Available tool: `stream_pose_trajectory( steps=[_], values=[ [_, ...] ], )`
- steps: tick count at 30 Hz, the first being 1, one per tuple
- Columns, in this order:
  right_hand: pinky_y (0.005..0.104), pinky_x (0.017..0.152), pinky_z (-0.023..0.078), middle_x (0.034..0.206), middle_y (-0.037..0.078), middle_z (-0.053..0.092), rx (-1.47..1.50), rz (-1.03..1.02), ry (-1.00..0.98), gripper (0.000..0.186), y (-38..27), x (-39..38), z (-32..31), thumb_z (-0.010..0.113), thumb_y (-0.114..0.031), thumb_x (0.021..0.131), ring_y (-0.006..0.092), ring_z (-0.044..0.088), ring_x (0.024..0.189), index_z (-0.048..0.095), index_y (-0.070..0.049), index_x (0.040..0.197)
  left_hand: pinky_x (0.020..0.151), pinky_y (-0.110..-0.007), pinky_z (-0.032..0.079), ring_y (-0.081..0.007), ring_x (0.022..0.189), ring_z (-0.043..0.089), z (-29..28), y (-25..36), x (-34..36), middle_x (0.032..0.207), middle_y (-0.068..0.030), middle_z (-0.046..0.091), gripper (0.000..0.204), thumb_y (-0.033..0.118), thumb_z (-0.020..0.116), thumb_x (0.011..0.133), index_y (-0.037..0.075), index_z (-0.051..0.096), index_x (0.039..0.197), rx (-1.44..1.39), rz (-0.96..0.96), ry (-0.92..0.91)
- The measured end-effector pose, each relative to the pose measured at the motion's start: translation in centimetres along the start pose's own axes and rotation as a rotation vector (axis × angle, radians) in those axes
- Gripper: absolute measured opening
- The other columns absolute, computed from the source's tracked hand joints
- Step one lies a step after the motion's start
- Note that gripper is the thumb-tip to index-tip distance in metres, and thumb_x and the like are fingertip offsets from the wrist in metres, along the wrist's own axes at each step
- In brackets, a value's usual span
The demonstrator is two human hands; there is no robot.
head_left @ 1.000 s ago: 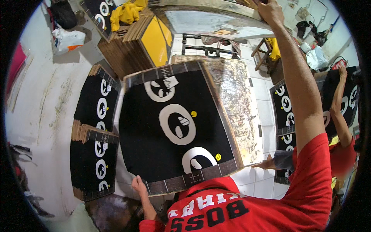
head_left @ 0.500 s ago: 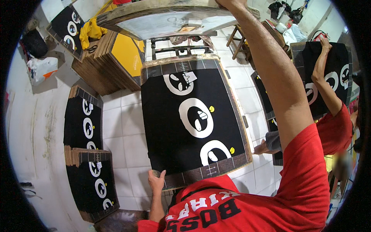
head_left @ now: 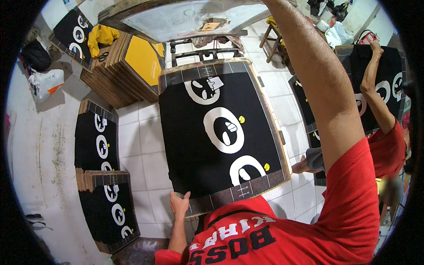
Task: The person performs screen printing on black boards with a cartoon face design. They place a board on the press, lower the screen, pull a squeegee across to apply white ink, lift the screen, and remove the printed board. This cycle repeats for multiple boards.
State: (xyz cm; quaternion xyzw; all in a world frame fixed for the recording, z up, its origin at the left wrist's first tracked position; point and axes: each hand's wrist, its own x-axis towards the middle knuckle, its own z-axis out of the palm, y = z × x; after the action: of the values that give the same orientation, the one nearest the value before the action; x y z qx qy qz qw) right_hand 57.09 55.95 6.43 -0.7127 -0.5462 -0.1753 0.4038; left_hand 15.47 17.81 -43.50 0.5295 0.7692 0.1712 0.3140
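A wooden board (head_left: 265, 185) covered with black fabric (head_left: 194, 150) lies in front of me, printed with white rings and small yellow dots. My left hand (head_left: 179, 205) grips its near left corner. My right arm (head_left: 318, 88) stretches up along the right side towards a raised screen frame (head_left: 176, 17) above the board's far end. The right hand itself is cut off by the upper edge of the view.
Two stacks of boards with the same black printed fabric (head_left: 97, 141) (head_left: 110, 207) lie on the tiled floor at left. A stack with a yellow top (head_left: 137, 62) stands behind them. At right, another person in red (head_left: 384, 145) holds up a black printed piece (head_left: 388, 70). A wooden stool (head_left: 276, 35) stands far right.
My right arm has risen until the hand left the view at the top, and the screen frame has lifted. My left hand stays on the board's near left corner.
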Motion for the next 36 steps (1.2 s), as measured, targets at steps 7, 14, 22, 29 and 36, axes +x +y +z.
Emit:
stream_pose_trajectory(
  steps=[7, 14, 22, 29, 36],
  values=[
    [0.0483, 0.097, 0.052, 0.121, 0.018, 0.073, 0.024, -0.021, 0.020, 0.053, 0.2, 0.1, 0.0, 0.069, -0.054, 0.089, 0.0378, 0.067, 0.116, 0.066, -0.020, 0.129, 0.096, -0.050, 0.048, -0.0442, 0.112, 0.062, 0.1, 0.3, 1.0, 0.118, -0.0272, 0.062, 0.077, 0.037, 0.094, 0.071, -0.002, 0.046, 0.118, -0.032, -0.147, -0.010],
    [0.0500, 0.091, 0.054, 0.113, 0.018, 0.074, 0.017, -0.049, 0.108, 0.039, 0.4, -3.4, -0.1, 0.068, -0.034, 0.089, 0.0394, 0.070, 0.108, 0.067, -0.016, 0.124, 0.099, -0.050, 0.046, -0.0424, 0.115, 0.058, 1.1, -0.8, 2.4, 0.121, -0.0278, 0.060, 0.083, 0.049, 0.092, 0.071, -0.003, 0.047, 0.118, 0.086, -0.148, -0.061],
    [0.0481, 0.078, 0.057, 0.110, 0.010, 0.073, 0.129, -0.122, 0.138, 0.025, 4.7, -19.1, 1.2, 0.066, -0.023, 0.097, 0.0377, 0.072, 0.094, 0.068, -0.021, 0.121, 0.108, -0.049, 0.045, -0.0394, 0.123, 0.058, -6.4, 14.1, 7.2, 0.136, -0.0279, 0.052, 0.082, 0.043, 0.077, 0.092, -0.005, 0.038, 0.146, -0.520, 0.425, 0.080],
    [0.0438, 0.095, 0.052, 0.133, 0.010, 0.070, 0.296, -0.115, -0.005, 0.054, 10.0, -38.1, 4.7, 0.061, 0.007, 0.078, 0.0292, 0.067, 0.122, 0.071, -0.014, 0.127, 0.106, -0.055, 0.044, -0.0328, 0.132, 0.050, -6.0, 21.0, 11.6, 0.148, -0.0118, 0.048, 0.081, 0.066, 0.054, 0.099, 0.009, 0.038, 0.154, -1.570, -0.337, -0.092],
    [0.0465, 0.101, 0.045, 0.126, 0.005, 0.070, 0.277, -0.130, -0.343, 0.050, 15.2, -38.6, 14.5, 0.070, 0.007, 0.074, 0.0367, 0.056, 0.122, 0.069, -0.010, 0.121, 0.079, -0.045, 0.060, -0.0383, 0.093, 0.073, 1.6, 11.1, 15.1, 0.103, -0.0202, 0.073, 0.063, 0.057, 0.043, 0.108, -0.002, 0.061, 0.126, -0.771, -0.672, -0.301]
  ],
)
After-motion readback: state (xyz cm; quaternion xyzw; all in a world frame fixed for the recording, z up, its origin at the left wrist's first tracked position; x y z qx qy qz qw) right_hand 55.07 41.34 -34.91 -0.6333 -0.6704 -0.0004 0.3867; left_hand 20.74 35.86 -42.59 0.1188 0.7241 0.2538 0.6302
